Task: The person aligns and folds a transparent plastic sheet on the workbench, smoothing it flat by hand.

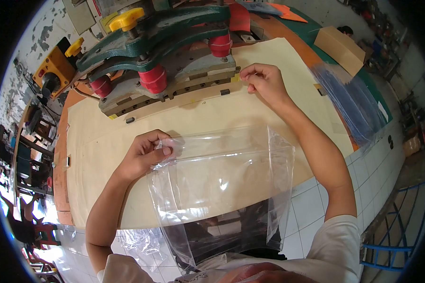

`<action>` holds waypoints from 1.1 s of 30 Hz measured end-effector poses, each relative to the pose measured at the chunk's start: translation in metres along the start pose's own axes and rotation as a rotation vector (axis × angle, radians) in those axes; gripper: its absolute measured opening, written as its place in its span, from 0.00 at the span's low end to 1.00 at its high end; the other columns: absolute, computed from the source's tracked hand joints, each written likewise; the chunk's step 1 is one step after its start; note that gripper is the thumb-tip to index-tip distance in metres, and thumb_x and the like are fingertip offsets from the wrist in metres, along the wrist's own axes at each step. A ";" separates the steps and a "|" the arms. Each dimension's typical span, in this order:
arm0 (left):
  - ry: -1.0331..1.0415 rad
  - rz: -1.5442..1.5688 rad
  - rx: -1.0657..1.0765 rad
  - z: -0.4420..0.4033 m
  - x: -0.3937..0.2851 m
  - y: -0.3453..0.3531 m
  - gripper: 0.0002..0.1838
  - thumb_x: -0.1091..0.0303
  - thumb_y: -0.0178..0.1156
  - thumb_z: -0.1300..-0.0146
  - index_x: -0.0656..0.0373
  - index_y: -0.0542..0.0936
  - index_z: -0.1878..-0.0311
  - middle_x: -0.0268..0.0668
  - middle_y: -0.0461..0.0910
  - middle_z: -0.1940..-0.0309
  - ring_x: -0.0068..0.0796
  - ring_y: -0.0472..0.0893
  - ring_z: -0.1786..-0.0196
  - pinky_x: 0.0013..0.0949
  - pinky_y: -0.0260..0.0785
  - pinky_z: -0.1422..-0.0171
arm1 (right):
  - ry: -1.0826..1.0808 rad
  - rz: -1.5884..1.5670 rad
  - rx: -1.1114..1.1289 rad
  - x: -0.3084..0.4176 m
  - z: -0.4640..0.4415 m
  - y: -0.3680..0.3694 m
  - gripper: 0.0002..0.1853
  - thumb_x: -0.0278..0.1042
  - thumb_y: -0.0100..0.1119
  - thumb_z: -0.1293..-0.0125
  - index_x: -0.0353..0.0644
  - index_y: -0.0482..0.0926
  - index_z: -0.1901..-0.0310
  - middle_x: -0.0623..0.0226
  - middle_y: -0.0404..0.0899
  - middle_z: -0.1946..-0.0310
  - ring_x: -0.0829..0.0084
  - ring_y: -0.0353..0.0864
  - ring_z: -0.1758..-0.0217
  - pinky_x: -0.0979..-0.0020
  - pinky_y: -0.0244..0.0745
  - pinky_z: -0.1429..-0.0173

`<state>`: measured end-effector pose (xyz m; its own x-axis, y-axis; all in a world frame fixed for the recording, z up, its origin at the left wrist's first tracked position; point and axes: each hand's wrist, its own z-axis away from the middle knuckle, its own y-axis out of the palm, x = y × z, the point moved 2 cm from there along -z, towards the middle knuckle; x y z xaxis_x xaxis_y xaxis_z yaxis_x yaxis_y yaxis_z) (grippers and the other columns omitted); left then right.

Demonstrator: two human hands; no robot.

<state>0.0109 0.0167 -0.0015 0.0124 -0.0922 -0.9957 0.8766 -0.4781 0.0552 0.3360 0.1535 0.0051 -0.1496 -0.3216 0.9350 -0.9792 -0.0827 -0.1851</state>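
My left hand (144, 154) pinches the upper left corner of a clear plastic bag (222, 177), thumb on top. The bag has folded side edges and hangs over the table's front edge towards my lap. My right hand (267, 84) is raised off the bag, fingers curled, beside the right end of a metal press bar (174, 87) with yellow tape on it. Whether the fingertips touch the bar or hold something small, I cannot make out. Above the bar is a dark green press head (160, 33) with red insulator posts (152, 79) and yellow knobs (126, 20).
Beige sheeting (99, 141) covers the worktable. Small dark blocks (130, 120) lie on it before the bar. At right are a stack of clear bluish plastic sheets (356, 104) and a cardboard box (340, 49). A yellow control box (56, 70) stands left; a blue metal rack (396, 226) is lower right.
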 end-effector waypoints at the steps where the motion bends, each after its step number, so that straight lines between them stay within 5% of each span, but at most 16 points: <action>1: 0.002 -0.014 0.001 0.000 -0.001 0.000 0.09 0.76 0.60 0.36 0.65 0.78 0.53 0.34 0.80 0.63 0.20 0.77 0.59 0.25 0.70 0.53 | -0.008 0.021 0.007 -0.003 -0.001 -0.001 0.07 0.20 0.55 0.38 0.32 0.83 0.63 0.66 0.82 0.68 0.81 0.74 0.75 0.78 0.74 0.70; 33: 0.002 -0.022 -0.001 0.000 -0.001 0.001 0.08 0.77 0.59 0.35 0.65 0.78 0.53 0.35 0.80 0.63 0.20 0.77 0.60 0.25 0.69 0.53 | -0.008 0.150 0.032 -0.003 0.000 0.000 0.07 0.19 0.53 0.40 0.32 0.82 0.66 0.67 0.79 0.72 0.82 0.73 0.76 0.77 0.71 0.70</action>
<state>0.0119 0.0165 -0.0003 -0.0063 -0.0798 -0.9968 0.8770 -0.4793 0.0329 0.3363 0.1548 0.0019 -0.2922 -0.3399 0.8939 -0.9412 -0.0634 -0.3318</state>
